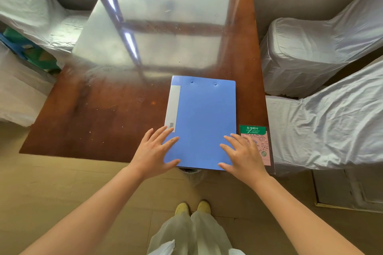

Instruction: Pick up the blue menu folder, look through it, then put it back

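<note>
The blue menu folder [204, 118] lies closed and flat near the front right corner of the brown table [99, 114], its white spine label on the left. My left hand [154, 152] rests at the folder's lower left corner, fingers spread and lying on the cover. At the lower right corner my right hand [243, 154] is spread the same way, fingertips on the cover. Neither hand grips the folder.
A pink and green QR-code card [261, 138] lies right of the folder at the table's edge. Chairs in white covers [323, 124] stand on the right and left [39, 12]. The table's far half reflects glare. My feet [192, 208] stand on the floor below.
</note>
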A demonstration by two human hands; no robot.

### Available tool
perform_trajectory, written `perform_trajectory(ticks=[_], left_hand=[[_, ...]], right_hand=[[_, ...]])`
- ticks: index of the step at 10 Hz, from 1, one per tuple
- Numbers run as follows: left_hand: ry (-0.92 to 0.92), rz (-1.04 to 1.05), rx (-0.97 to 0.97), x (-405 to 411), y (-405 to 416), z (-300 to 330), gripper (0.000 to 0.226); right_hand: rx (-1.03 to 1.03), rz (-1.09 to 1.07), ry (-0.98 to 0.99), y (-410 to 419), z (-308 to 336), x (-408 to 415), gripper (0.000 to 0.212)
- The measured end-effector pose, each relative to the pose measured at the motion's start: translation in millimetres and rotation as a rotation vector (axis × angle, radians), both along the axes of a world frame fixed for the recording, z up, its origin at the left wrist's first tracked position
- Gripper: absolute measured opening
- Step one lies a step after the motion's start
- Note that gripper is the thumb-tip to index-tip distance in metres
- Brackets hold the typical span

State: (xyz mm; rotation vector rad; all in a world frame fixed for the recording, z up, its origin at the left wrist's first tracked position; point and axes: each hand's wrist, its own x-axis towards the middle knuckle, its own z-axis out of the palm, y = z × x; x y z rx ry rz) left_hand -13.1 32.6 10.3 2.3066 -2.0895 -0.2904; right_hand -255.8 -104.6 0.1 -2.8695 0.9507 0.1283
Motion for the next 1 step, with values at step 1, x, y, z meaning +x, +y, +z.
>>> perform_trajectory(ticks=[1], left_hand=[[0.128, 0.090, 0.021, 5.0, -21.7, 30.1, 0.050]], right_hand=[[0.041, -0.083, -0.067, -17.0, 26.9, 15.1, 0.042]])
